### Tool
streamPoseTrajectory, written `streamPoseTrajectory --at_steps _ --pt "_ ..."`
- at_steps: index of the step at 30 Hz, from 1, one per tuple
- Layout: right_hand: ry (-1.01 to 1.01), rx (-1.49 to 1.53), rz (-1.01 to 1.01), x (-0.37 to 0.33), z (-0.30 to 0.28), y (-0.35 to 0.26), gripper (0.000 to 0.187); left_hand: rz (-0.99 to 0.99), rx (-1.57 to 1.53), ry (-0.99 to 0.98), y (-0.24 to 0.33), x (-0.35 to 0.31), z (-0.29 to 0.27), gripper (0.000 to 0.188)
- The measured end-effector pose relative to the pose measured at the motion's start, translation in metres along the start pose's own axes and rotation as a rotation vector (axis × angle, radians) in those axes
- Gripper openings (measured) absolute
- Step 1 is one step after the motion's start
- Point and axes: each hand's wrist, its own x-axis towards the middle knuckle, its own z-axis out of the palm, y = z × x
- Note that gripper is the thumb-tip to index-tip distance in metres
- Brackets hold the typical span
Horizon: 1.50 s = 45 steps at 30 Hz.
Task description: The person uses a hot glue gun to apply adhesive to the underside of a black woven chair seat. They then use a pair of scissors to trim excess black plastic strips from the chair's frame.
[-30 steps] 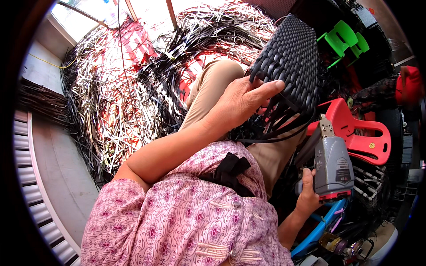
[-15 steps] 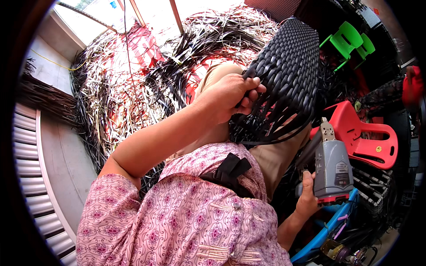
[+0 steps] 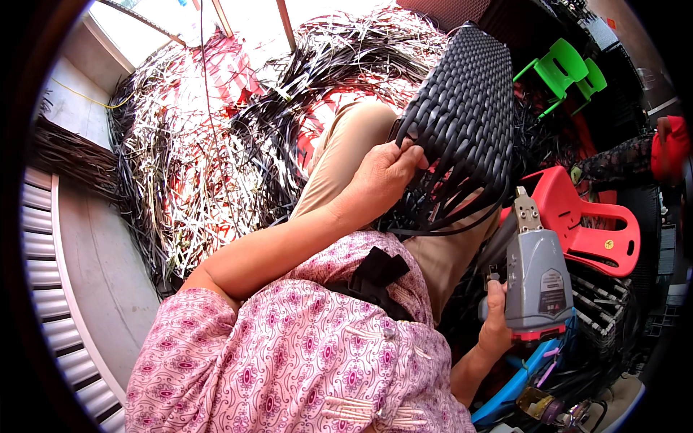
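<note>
A black woven panel (image 3: 465,94) of flat plastic strips lies slanted across my lap, with loose strip ends hanging at its near edge. At its lower left corner my left hand (image 3: 385,172) is closed in a pinch on a black strip. The fingertips partly hide that strip. Low on the right, my right hand (image 3: 495,317) is wrapped round a grey staple gun (image 3: 538,278) with a red lower edge and a metal nose pointing up. Most of its fingers are hidden behind the tool. The gun is held apart from the panel.
Tangled black strips (image 3: 195,151) cover the floor on the far left. A red plastic chair (image 3: 610,242) stands right of the staple gun, with green chairs (image 3: 561,68) farther back. A blue plastic edge (image 3: 516,390) lies below my right hand. A red-clothed person (image 3: 668,148) is at the far right.
My left hand has shifted slightly down and left, its fingers now drawn closer at the panel's corner. The staple gun stays nearly in place in my right hand.
</note>
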Motion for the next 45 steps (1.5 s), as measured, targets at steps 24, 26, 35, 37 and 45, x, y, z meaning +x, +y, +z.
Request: streamPoseTrajectory --at_steps 24,26,35,37,45 --pt "0.057 0.482 0.421 0.001 0.020 -0.011 0.058 -0.346 -0.607 -0.012 0.015 0.002 -0.012 0.019" --pt "0.162 0.823 0.710 0.001 0.023 -0.018 0.056 -0.316 -0.607 -0.035 0.015 0.001 -0.013 0.018" --pt "-0.220 -0.325 -0.261 -0.003 0.013 0.019 0.039 -0.213 -0.563 0.063 0.012 -0.001 -0.009 0.013" --pt "-0.225 -0.299 -0.217 -0.005 0.013 0.029 0.038 -0.196 -0.544 0.065 0.009 0.000 -0.010 0.011" --pt "-0.297 -0.209 -0.205 -0.008 0.011 0.031 0.042 -0.027 -0.418 0.067 -0.013 0.009 -0.012 0.016"
